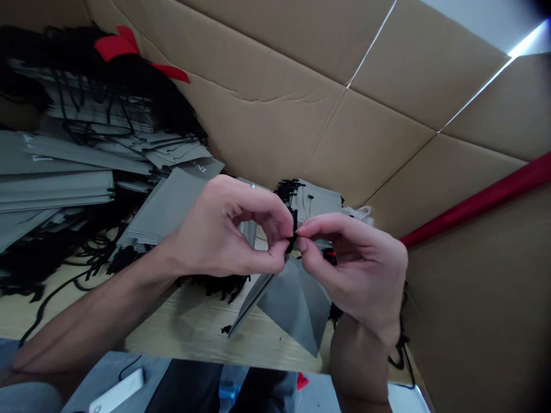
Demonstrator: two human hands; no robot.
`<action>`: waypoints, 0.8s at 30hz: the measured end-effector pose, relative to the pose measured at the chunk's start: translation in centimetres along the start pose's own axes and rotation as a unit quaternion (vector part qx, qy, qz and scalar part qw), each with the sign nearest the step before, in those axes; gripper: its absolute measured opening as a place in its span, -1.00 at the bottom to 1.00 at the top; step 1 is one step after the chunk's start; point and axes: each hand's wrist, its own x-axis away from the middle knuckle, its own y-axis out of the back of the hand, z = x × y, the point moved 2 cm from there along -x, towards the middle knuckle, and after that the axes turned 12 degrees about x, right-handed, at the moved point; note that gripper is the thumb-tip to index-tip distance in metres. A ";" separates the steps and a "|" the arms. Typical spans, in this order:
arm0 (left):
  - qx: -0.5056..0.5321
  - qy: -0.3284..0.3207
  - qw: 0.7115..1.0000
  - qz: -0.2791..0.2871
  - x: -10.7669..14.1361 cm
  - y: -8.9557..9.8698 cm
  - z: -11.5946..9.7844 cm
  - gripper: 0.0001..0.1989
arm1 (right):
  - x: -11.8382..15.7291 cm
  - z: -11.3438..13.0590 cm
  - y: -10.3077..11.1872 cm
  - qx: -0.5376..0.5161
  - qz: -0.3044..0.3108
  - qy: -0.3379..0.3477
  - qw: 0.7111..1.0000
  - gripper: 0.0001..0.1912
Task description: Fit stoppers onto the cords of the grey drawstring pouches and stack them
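A grey paper bag (297,304) hangs tilted below my fingers, its lower end over the front of the wooden table. At its upper edge, a short piece of black cord (295,221) shows between my two hands. My left hand (232,229) pinches the cord between thumb and fingers. From the other side, my right hand (357,269) is pinched at the same spot, its fingertips nearly touching the left ones. The fingers hide exactly how the cord meets the bag.
Stacked grey bags (64,189) with black cords lie at the left, under a red ribbon (116,49). More grey bags (321,198) stand behind my hands. Cardboard walls (275,80) enclose the back and right. Below the table (185,338) lies a white object (116,393).
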 end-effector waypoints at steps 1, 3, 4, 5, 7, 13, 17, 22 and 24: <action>0.023 0.010 1.000 0.001 0.0 0.0 0.1 -0.80 | -0.1 -0.1 0.0 -0.014 0.004 -0.007 1.000 -0.66; 0.053 0.021 0.998 0.003 -0.1 0.0 0.4 -0.79 | -0.4 -0.2 0.0 -0.041 0.010 -0.019 0.999 -0.67; 0.054 0.019 0.998 0.006 -0.1 0.1 0.4 -0.80 | -0.5 -0.3 0.0 -0.050 0.013 -0.024 0.998 -0.69; 0.037 0.011 0.999 0.008 -0.1 0.1 0.4 -0.81 | -0.6 -0.4 0.0 -0.053 0.016 -0.029 0.998 -0.71; -0.032 -0.014 0.999 0.018 0.0 0.1 0.3 -0.83 | -0.7 -0.7 0.1 -0.040 0.027 -0.032 0.998 -0.76; -0.205 -0.099 0.972 0.061 0.5 0.0 0.4 -0.87 | -0.3 -0.7 0.1 0.081 0.036 -0.008 0.996 -0.81; -0.283 -0.157 0.944 0.069 1.0 -0.2 0.6 -0.85 | -0.1 0.0 -0.2 0.142 0.009 0.022 0.990 -0.82; -0.232 -0.095 0.967 0.039 0.9 -0.4 0.1 -0.87 | -0.1 0.1 -0.2 0.101 0.005 0.006 0.995 -0.78; -0.170 -0.066 0.983 0.032 0.7 -0.4 -0.1 -0.85 | -0.2 -0.3 -0.1 0.060 0.015 -0.006 0.998 -0.74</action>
